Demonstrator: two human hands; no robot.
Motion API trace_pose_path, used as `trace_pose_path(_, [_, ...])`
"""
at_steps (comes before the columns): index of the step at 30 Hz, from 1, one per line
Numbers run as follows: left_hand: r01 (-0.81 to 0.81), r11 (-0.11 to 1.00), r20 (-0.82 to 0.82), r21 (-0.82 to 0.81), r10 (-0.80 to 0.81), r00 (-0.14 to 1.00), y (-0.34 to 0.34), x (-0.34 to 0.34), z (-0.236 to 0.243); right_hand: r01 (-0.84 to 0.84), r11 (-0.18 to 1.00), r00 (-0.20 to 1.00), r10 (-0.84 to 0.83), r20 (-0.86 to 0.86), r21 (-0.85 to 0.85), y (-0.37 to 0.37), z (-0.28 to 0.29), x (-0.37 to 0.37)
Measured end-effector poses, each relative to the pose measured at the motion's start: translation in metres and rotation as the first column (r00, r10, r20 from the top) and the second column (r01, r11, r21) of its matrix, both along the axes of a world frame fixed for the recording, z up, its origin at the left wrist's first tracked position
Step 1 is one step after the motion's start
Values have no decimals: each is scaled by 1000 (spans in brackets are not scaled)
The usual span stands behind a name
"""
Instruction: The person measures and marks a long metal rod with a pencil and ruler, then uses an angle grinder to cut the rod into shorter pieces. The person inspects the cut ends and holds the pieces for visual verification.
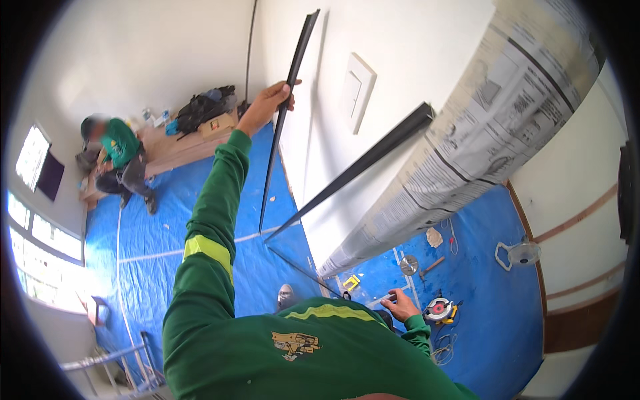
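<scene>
My left hand (270, 107) is raised at the wall and closed around a long black strip (283, 110). This strip stands nearly upright, its lower end down by the blue floor sheet. A second black strip (373, 152) slants against the white wall, its upper end near the wrapped column. A thinner dark strip (303, 270) runs low along the wall's foot. My right hand (400, 305) hangs low on the right, fingers partly stretched and apart, with no object visible in it. A light switch plate (359, 92) is on the wall between the two longer strips.
A column wrapped in printed paper (460, 153) stands at right. On the blue sheet (493, 293) lie a circular saw (440, 310), a round blade (409, 265), a hammer (433, 267) and cables. A person (120, 150) sits far left beside bags (207, 110). A ladder (113, 360) stands lower left.
</scene>
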State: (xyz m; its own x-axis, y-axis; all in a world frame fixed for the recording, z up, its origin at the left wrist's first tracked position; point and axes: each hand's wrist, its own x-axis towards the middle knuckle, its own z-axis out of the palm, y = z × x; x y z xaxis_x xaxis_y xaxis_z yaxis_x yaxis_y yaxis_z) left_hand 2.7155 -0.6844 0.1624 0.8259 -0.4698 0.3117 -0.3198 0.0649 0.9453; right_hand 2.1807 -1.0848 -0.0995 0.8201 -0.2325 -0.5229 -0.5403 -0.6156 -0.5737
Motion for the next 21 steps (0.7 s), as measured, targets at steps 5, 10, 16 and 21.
trace_pose_path(5, [-14,992,-7,-122,13,1000,-19,30,-21,136,991,990,-136,-28,-7,39,2,-10])
trace_pose_path(10, [-55,979,44,-198,65,997,-27,52,-39,116,989,988,-125,-93,-88,75,-4,-27])
trace_pose_path(16, [-253,937,240,-243,310,920,-42,49,-59,234,971,969,-237,-74,-54,108,-11,-49])
trace_pose_path(21, [-287,920,252,-266,354,901,-47,52,-56,221,973,974,-224,-36,-68,117,-12,-54])
